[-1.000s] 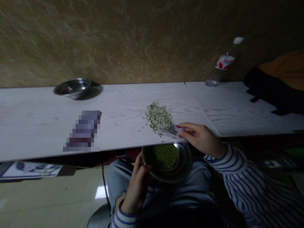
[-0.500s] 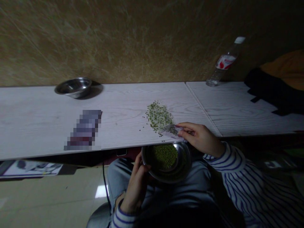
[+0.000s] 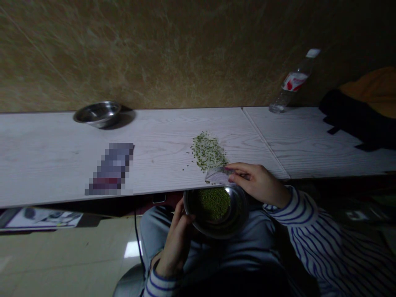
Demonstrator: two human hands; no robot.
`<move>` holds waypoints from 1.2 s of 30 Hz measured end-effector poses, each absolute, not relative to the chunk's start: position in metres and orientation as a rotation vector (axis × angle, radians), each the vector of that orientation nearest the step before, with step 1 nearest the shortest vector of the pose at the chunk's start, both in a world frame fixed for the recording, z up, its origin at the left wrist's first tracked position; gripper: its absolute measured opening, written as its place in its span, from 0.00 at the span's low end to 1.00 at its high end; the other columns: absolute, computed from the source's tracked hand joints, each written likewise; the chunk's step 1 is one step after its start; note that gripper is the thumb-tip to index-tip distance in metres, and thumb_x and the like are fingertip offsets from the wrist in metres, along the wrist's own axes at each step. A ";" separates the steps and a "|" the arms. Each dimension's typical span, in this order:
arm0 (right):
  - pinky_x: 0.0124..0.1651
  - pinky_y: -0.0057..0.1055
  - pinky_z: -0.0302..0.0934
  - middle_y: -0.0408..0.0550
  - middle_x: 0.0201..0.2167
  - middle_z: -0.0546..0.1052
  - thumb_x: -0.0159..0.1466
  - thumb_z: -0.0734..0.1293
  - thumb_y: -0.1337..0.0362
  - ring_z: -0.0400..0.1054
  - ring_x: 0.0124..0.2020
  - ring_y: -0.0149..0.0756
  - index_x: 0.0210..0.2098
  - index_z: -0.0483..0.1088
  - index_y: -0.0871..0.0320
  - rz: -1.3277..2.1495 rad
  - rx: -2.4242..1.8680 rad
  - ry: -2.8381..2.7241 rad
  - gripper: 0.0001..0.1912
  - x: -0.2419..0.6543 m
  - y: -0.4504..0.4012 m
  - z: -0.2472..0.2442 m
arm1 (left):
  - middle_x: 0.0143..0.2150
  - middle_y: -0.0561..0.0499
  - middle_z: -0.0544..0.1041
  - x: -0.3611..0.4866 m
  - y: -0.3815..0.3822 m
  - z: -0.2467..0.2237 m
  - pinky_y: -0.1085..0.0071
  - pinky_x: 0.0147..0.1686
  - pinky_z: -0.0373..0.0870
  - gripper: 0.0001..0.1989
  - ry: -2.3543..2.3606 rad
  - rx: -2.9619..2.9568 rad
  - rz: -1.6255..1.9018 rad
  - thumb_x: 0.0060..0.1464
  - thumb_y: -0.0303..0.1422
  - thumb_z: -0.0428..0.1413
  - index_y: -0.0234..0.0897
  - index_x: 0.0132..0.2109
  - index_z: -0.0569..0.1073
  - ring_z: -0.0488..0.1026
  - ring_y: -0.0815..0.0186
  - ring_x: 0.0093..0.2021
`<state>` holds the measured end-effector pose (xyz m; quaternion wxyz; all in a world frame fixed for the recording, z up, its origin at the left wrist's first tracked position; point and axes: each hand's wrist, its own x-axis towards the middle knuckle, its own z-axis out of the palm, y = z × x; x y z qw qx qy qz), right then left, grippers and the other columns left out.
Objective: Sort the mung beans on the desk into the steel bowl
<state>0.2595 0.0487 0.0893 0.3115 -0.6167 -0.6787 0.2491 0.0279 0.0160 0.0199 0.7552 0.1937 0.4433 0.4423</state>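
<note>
My left hand (image 3: 177,235) is closed on the left rim of a metal bowl (image 3: 240,212), which is tilted just below the table's front edge. Green mung beans (image 3: 213,203) lie inside that bowl. Between the thumb and fingers of my right hand (image 3: 255,179) is a thin, translucent plastic piece (image 3: 218,175), held low over the table edge above the bowl. Just beyond the plastic, a loose patch of mung beans mixed with small white grains (image 3: 207,150) is spread on the table.
On the white wood-grain table (image 3: 161,161), a second metal bowl (image 3: 99,114) stands at the back left, with a blurred-out rectangular item (image 3: 111,167) in front of it. A plastic bottle (image 3: 289,84) is by the wall, and a dark and orange cloth item (image 3: 365,109) lies far right.
My right hand has drawn the plastic piece slightly left and toward the table's front edge. My left hand and the bowl have barely moved.
</note>
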 end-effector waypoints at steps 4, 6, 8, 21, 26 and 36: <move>0.41 0.32 0.72 0.49 0.39 0.82 0.62 0.65 0.63 0.76 0.37 0.37 0.48 0.76 0.56 0.658 -1.623 -1.820 0.15 0.256 0.043 0.091 | 0.58 0.47 0.73 0.027 0.016 0.019 0.58 0.51 0.68 0.30 0.967 0.425 0.972 0.45 0.31 0.57 0.45 0.58 0.69 0.67 0.50 0.58; 0.41 0.32 0.72 0.49 0.38 0.82 0.62 0.65 0.63 0.76 0.36 0.37 0.48 0.76 0.57 0.672 -1.625 -1.802 0.15 0.256 0.042 0.092 | 0.59 0.48 0.73 0.026 0.017 0.020 0.59 0.52 0.67 0.30 0.960 0.433 0.970 0.45 0.31 0.57 0.44 0.58 0.69 0.66 0.51 0.59; 0.38 0.32 0.73 0.50 0.36 0.82 0.62 0.65 0.62 0.76 0.33 0.37 0.48 0.75 0.59 0.676 -1.644 -1.745 0.16 0.259 0.041 0.092 | 0.59 0.47 0.73 0.025 0.017 0.021 0.60 0.52 0.67 0.29 0.944 0.437 0.974 0.46 0.30 0.57 0.43 0.58 0.69 0.65 0.51 0.60; 0.29 0.29 0.69 0.47 0.28 0.80 0.62 0.65 0.61 0.74 0.26 0.36 0.47 0.75 0.58 0.623 -1.684 -1.671 0.16 0.266 0.047 0.083 | 0.58 0.47 0.74 0.023 0.015 0.024 0.59 0.54 0.65 0.29 0.920 0.402 0.978 0.48 0.29 0.57 0.42 0.59 0.68 0.64 0.51 0.61; 0.29 0.29 0.68 0.46 0.27 0.79 0.62 0.65 0.61 0.73 0.25 0.35 0.48 0.75 0.59 0.627 -1.695 -1.651 0.17 0.265 0.052 0.082 | 0.59 0.47 0.72 0.021 0.016 0.022 0.57 0.55 0.64 0.28 0.887 0.421 0.987 0.47 0.29 0.57 0.42 0.58 0.69 0.64 0.50 0.61; 0.27 0.30 0.66 0.46 0.27 0.79 0.61 0.65 0.60 0.72 0.25 0.35 0.48 0.75 0.58 0.664 -1.691 -1.653 0.17 0.264 0.052 0.083 | 0.59 0.48 0.73 0.022 0.015 0.022 0.59 0.56 0.63 0.28 0.917 0.397 0.989 0.46 0.29 0.57 0.44 0.57 0.71 0.64 0.51 0.62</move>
